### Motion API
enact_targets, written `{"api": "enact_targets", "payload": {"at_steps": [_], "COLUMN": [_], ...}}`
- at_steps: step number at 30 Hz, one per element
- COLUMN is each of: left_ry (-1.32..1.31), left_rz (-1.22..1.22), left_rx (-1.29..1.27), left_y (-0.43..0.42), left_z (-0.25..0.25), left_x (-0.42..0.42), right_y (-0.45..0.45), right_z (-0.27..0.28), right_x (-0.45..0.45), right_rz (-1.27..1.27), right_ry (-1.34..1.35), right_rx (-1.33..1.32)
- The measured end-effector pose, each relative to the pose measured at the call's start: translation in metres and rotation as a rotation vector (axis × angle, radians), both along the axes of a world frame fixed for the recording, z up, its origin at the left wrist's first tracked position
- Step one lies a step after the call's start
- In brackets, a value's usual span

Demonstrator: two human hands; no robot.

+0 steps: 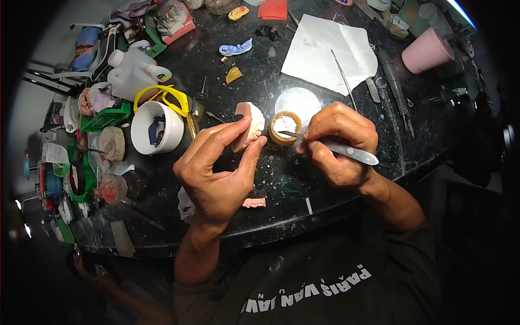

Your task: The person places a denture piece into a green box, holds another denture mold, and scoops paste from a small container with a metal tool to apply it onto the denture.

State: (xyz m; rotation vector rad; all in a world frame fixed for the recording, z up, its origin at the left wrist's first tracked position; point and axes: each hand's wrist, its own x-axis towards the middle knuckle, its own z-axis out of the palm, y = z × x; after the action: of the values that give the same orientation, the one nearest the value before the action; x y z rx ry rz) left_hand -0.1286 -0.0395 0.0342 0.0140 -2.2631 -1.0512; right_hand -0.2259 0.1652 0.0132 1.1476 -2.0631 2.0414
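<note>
My left hand [219, 168] pinches a dental model [242, 127] between thumb and fingers; it has a pink base and cream-coloured teeth facing right. In my right hand [342, 143] is a small metal knife [355, 153], gripped like a pen. Its dark pointed blade reaches over a small round tan cup [281, 142], and the tip is at the white material [283, 123] inside. Whether that is powder or paste I cannot tell. Under and behind the cup lies a whitish round disc [298, 102]. A pink strip of teeth [254, 202] rests below my left hand.
A white tub [157, 142] with yellow-framed goggles [176, 97] stands left. Behind are a plastic jug [132, 73], a blue impression piece [235, 47] and a white sheet [319, 51] bearing a thin tool. A handpiece [394, 84] and pink cup [428, 51] stand right.
</note>
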Motion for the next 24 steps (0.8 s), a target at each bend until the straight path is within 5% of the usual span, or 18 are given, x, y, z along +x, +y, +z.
{"api": "enact_targets", "payload": {"at_steps": [8, 12, 24], "left_ry": [-0.041, -0.125, -0.092], "left_rz": [-0.004, -0.033, -0.044], "left_rx": [0.129, 0.248, 0.328], "left_y": [0.0016, 0.0014, 0.0016], "left_z": [-0.0015, -0.0003, -0.0024], "left_x": [0.0008, 0.0045, 0.0025], "right_y": [0.0023, 0.0061, 0.0043], "right_z": [0.0050, 0.0079, 0.0067], "right_x": [0.0062, 0.0013, 0.0026], "right_rz": [0.065, 0.020, 0.003], "right_ry": [-0.155, 0.211, 0.404], "right_rx": [-0.266, -0.119, -0.023]}}
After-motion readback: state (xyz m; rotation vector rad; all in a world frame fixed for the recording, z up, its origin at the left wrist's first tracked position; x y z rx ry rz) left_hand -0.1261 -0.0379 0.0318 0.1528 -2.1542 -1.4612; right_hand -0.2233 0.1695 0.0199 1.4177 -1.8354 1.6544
